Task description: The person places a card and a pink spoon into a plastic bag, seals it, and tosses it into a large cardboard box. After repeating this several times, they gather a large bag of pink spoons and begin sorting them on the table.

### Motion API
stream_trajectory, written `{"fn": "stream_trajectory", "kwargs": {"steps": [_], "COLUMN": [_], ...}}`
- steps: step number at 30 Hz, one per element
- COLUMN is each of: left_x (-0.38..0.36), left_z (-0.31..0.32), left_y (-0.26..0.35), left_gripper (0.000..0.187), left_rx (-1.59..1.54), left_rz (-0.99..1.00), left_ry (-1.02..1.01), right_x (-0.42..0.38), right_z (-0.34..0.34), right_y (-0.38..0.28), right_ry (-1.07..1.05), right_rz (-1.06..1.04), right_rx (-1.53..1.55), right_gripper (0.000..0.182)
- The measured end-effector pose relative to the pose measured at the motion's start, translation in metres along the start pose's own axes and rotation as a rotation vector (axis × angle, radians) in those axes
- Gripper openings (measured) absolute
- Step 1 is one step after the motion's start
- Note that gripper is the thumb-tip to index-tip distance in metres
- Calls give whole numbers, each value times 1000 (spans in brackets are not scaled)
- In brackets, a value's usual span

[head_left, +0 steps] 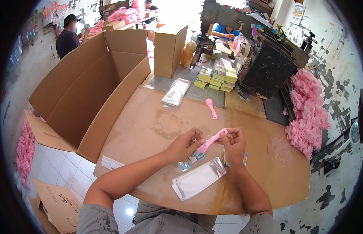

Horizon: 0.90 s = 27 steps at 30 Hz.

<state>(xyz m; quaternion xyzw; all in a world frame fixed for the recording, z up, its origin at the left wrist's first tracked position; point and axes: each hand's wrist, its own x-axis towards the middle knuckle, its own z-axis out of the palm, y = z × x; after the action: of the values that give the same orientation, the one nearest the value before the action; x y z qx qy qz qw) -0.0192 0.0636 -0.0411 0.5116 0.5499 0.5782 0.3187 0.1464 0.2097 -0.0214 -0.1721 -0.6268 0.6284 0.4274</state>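
Note:
A pink plastic spoon (214, 141) is held slantwise between my two hands over the table. My right hand (233, 145) pinches the upper end of its handle. My left hand (186, 146) is closed at the spoon's lower end, on what looks like a clear plastic bag (201, 153) with a blue printed card (191, 161) in or under it. Just below lies a stack of clear plastic bags (199, 180). Another printed card (244, 159) shows partly behind my right wrist. A second pink spoon (211, 109) lies farther up the table.
A large open carton (84, 74) stands at the left. More clear bags (176, 92) and stacks of printed cards (216, 76) lie toward the back, by a dark machine (267, 62). Bundled pink spoons (308, 113) hang at the right. Other people (68, 37) are behind.

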Motion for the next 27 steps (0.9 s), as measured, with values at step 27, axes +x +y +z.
{"fn": "stream_trajectory", "kwargs": {"steps": [27], "left_x": [8], "left_z": [-8], "left_y": [-4], "left_gripper": [41], "left_rx": [-275], "left_rz": [-155], "left_ry": [-175], "right_x": [7], "right_z": [-9], "right_y": [-9], "right_ry": [-88], "right_rz": [-84], "right_rx": [-67], "right_gripper": [18]}}
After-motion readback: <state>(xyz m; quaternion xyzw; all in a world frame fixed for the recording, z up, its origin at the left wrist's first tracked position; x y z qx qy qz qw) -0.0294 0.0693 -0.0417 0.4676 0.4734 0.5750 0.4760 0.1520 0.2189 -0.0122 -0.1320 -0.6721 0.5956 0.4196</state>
